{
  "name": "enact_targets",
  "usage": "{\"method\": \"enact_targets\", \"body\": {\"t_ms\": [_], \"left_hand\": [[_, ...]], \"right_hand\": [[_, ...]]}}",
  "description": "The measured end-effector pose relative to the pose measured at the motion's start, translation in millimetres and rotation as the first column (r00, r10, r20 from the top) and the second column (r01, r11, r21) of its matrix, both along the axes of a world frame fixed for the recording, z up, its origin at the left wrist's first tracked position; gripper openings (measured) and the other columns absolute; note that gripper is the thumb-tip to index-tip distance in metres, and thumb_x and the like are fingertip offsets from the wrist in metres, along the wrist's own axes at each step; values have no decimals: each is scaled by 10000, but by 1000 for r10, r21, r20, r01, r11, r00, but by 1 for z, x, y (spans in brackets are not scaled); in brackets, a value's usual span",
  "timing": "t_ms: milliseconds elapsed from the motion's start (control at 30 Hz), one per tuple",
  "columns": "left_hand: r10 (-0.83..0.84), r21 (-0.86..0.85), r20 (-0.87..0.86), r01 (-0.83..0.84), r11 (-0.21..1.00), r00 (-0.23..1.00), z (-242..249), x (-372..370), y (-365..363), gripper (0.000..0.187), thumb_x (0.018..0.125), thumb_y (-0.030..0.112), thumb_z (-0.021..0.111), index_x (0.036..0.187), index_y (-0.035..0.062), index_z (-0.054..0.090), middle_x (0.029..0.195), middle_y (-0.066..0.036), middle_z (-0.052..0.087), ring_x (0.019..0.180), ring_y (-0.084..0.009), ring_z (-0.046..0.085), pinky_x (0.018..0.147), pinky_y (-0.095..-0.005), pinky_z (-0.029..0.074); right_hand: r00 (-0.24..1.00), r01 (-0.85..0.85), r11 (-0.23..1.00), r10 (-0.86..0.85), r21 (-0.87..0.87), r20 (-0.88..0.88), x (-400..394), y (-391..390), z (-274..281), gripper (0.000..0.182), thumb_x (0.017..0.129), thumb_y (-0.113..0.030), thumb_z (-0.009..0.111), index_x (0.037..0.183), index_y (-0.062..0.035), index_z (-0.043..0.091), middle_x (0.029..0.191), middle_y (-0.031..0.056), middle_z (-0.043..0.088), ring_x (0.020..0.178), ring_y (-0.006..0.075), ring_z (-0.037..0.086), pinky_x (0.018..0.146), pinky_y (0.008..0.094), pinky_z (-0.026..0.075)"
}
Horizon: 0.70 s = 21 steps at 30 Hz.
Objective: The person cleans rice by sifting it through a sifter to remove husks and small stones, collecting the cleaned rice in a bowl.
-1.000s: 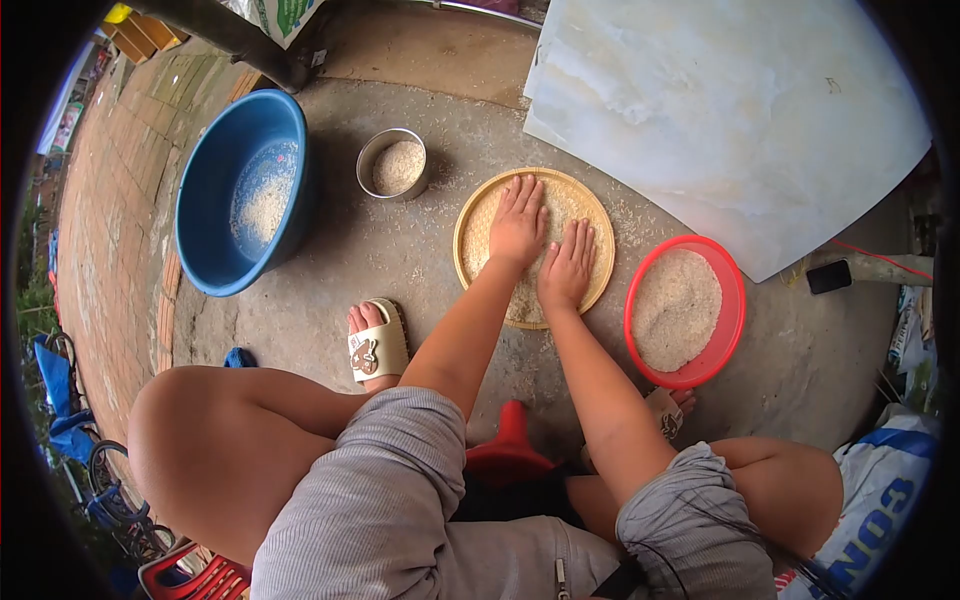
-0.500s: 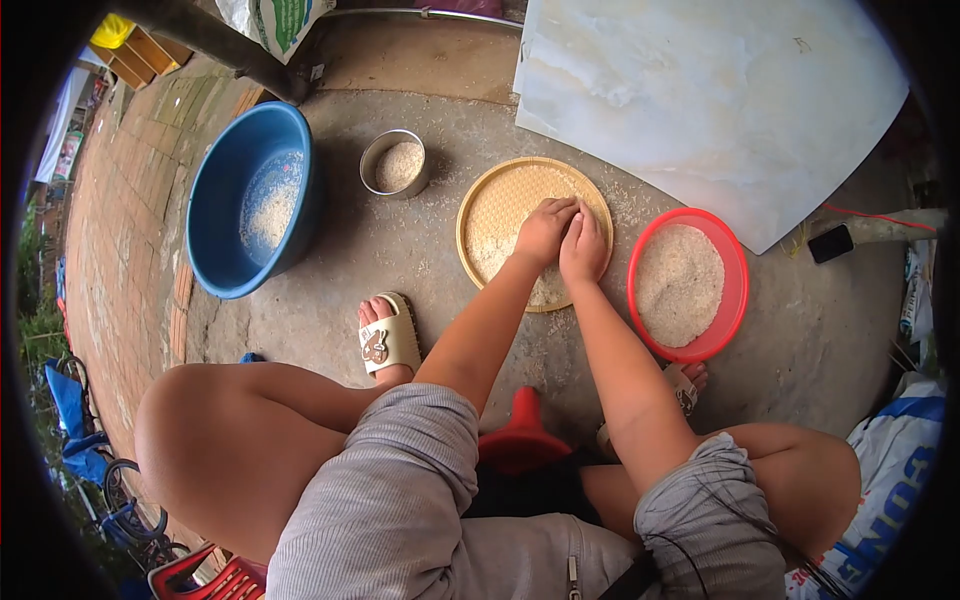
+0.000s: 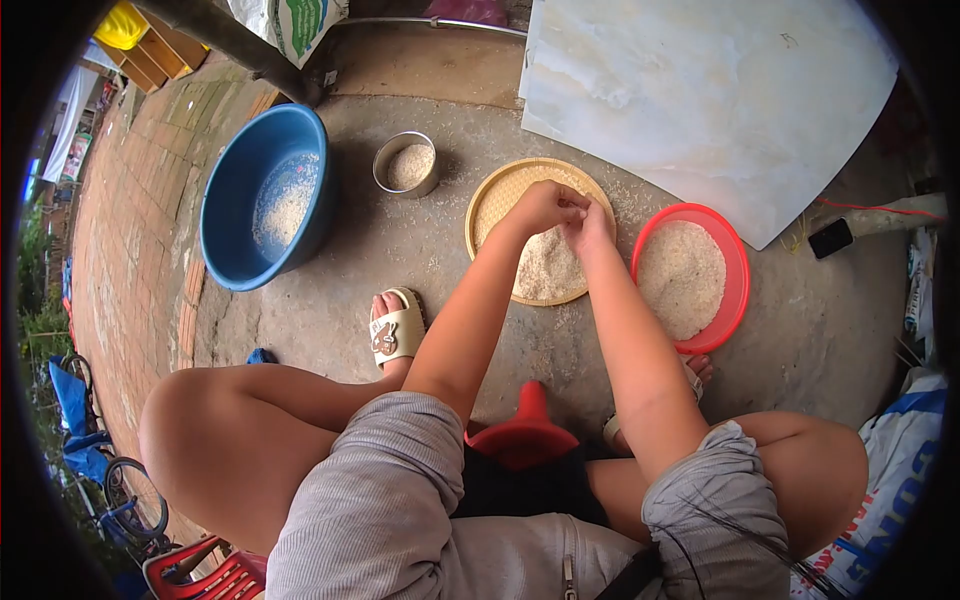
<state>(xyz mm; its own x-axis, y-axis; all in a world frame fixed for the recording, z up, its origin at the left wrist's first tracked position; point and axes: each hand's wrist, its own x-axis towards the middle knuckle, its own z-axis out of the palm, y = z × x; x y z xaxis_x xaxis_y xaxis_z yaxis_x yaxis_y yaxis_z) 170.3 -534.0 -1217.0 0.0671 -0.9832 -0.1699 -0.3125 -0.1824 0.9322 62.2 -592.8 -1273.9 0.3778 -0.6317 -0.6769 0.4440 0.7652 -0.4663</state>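
Observation:
A round woven bamboo tray (image 3: pixel 484 212) lies on the ground in front of me, with a heap of rice (image 3: pixel 548 268) toward its near side. Above the far part of the tray, my left hand (image 3: pixel 547 207) is bent over with its fingers closed. My right hand (image 3: pixel 590 229) meets it there, fingertips drawn together against the left ones. Anything between the fingers is too small to make out. Just right of the tray stands a red plastic basin (image 3: pixel 742 280) holding more rice (image 3: pixel 682 280).
A blue basin (image 3: pixel 222 225) with some rice stands at the left, near a metal bowl (image 3: pixel 432 182) of rice. A pale marbled sheet (image 3: pixel 700 100) covers the far right ground. A phone-like black object (image 3: pixel 830 239) lies beyond it. Loose grains are scattered around the tray.
My hands have gone from cupped together to fingertips meeting, wrists more bent. More of the rice heap on the tray shows now. The view has shifted slightly.

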Motion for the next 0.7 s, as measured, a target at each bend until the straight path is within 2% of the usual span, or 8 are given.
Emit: {"method": "enact_targets", "body": {"t_ms": [133, 200, 233, 300, 367, 467, 633, 700], "left_hand": [[193, -1, 132, -194, 981, 972, 15, -12, -3, 311, 825, 214, 638, 1073, 26, 634, 957, -89, 667, 863, -171, 624, 817, -287, 478], [576, 108, -477, -606, 788, 664, 3, -19, -1, 462, 902, 348, 512, 1207, 2, 516, 1077, -133, 611, 957, -210, 589, 892, -300, 442], [581, 105, -488, -617, 780, 652, -6, -16, -1, 462, 902, 348, 512, 1207, 2, 516, 1077, -133, 611, 957, -210, 589, 892, -300, 442], [535, 572, -812, -496, 654, -231, -30, -6, 4, 570, 941, 442, 361, 1270, -22, 404, 1170, -172, 537, 1030, -244, 543, 949, -342, 408], [428, 515, -857, -460, 723, -287, -47, -1, 9, 611, 946, 480, 269, 1282, -21, 366, 1222, -179, 492, 1102, -260, 499, 983, -388, 385], [77, 246, -943, -524, 815, -323, -106, 9, 4, 519, 968, 393, 258, 1245, -17, 412, 1234, -171, 490, 1127, -264, 491, 988, -368, 386], [-129, 80, -840, -355, 931, -527, -106, 13, 11, 514, 981, 367, 220, 1145, -48, 476, 1166, -197, 539, 1046, -292, 556, 901, -364, 481], [256, 560, -804, -536, 632, -537, -75, 24, 8, 473, 986, 317, 245, 1146, -75, 455, 1166, -203, 533, 1059, -302, 554, 892, -348, 507]], "right_hand": [[991, 122, 992, -124, 42, 58, 13, -6, -11, 399, 959, -265, 311, 961, 69, 530, 881, 153, 598, 781, 243, 604, 759, 313, 528], [997, 71, 985, -76, -157, -29, 22, 7, 14, 403, 958, -261, 327, 984, 85, 531, 916, 173, 600, 823, 247, 608, 775, 318, 523], [992, 0, 938, -44, -345, -121, 27, 16, 28, 409, 957, -257, 343, 1008, 102, 532, 951, 194, 602, 866, 251, 611, 791, 323, 518], [983, -135, 836, 43, -533, -181, 40, 32, 31, 441, 951, -281, 382, 1094, 113, 520, 1089, 236, 583, 1023, 296, 581, 892, 365, 468], [825, -535, 418, 71, -734, -561, 43, 49, 27, 437, 943, -294, 386, 1184, 56, 490, 1182, 206, 548, 1122, 342, 515, 971, 418, 390], [726, -685, -57, -136, -726, -674, 44, 63, 31, 407, 948, -258, 368, 1272, -22, 441, 1247, 190, 502, 1201, 330, 442, 1005, 403, 342], [680, -727, -156, -300, -669, -669, 35, 52, 27, 493, 926, -278, 365, 1356, -42, 320, 1357, 172, 393, 1282, 369, 320, 1066, 481, 195], [498, -825, 39, -423, -564, -758, 26, 52, 19, 515, 920, -275, 364, 1378, -56, 280, 1418, 150, 310, 1321, 333, 264, 1072, 485, 176]]}}
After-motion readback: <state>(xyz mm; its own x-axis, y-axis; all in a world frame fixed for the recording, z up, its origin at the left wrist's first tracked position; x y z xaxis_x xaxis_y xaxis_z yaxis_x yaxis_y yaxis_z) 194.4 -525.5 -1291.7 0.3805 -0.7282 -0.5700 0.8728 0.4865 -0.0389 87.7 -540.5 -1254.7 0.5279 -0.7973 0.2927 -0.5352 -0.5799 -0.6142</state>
